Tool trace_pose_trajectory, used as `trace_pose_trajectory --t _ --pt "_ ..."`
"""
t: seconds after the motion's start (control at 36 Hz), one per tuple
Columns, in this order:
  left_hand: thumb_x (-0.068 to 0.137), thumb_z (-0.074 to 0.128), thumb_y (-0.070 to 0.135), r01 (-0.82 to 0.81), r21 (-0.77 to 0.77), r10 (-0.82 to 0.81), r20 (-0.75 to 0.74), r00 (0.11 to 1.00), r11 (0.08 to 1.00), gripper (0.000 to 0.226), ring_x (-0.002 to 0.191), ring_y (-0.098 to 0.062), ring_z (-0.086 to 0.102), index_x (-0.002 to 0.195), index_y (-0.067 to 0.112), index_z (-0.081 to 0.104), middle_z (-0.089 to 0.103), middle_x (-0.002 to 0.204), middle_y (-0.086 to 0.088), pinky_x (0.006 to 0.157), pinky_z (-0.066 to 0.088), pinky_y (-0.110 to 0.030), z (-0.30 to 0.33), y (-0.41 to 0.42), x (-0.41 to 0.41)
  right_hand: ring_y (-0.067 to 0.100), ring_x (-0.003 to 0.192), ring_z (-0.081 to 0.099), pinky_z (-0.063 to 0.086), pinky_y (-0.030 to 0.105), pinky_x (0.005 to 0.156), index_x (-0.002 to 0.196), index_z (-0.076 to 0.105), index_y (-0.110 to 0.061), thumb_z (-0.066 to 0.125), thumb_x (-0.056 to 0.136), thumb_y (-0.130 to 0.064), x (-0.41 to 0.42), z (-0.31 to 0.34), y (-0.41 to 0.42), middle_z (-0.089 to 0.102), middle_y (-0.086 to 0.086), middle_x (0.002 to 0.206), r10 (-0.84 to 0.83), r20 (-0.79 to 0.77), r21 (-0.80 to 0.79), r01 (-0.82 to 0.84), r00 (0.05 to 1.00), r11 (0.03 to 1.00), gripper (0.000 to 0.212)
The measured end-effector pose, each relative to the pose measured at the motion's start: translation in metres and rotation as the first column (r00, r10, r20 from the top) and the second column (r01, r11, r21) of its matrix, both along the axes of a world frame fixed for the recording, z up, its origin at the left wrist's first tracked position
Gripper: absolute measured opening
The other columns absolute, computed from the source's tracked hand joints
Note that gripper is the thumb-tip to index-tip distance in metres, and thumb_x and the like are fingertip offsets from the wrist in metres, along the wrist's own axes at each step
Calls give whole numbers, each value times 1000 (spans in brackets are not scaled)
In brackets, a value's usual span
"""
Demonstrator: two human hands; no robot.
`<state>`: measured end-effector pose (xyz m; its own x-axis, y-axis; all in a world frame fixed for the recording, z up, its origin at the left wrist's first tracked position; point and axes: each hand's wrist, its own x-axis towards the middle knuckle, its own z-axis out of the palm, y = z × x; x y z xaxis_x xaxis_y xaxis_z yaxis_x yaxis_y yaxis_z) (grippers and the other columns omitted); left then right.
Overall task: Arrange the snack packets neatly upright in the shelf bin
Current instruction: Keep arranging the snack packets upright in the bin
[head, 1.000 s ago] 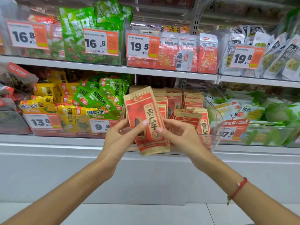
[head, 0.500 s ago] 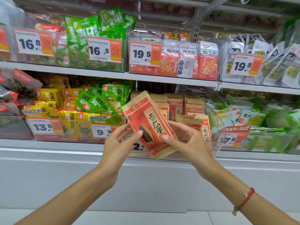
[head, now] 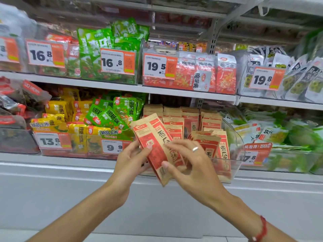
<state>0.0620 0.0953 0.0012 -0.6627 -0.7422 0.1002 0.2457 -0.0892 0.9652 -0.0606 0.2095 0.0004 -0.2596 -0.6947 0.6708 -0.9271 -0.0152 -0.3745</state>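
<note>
A small stack of red and tan snack packets (head: pixel 153 142) is tilted top-left in front of the clear shelf bin (head: pixel 235 137). My left hand (head: pixel 130 161) grips its left edge, thumb on the front. My right hand (head: pixel 188 161), with a ring, covers the lower right part and pinches it with thumb and fingers. Inside the bin, more of the same packets (head: pixel 185 117) stand upright in rows at the back. A few packets (head: pixel 220 147) lean at the front right.
Bins of green and yellow packets (head: pixel 104 117) sit to the left, with price tags 13.8 and 9.9. A bin of green and white packs (head: pixel 279 135) is on the right. The upper shelf (head: pixel 122 88) holds more bins. A white base panel runs below.
The packets have tilted further to the left and moved slightly right. My right hand has slid over the front of them. The view has shifted, showing more of the upper shelf.
</note>
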Motion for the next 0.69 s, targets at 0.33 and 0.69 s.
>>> trace_pose_trajectory --t 0.33,0.69 --pt "83 67 27 -64 -164 69 20 997 984 28 102 -2 66 110 32 64 72 106 14 76 54 -17 -3 -1 1 0 97 62 54 18 74 117 61 -31 76 80 -21 -13 8 6 67 -13 107 45 565 -46 -23 824 999 41" --pt "95 56 26 7 -103 -21 -132 991 995 15 92 -7 71 106 28 65 75 101 5 70 56 -17 40 15 -29 8 109 52 49 22 88 121 64 -22 68 84 -34 -15 23 12 61 -8 113 -33 -281 -205 -27 959 978 39"
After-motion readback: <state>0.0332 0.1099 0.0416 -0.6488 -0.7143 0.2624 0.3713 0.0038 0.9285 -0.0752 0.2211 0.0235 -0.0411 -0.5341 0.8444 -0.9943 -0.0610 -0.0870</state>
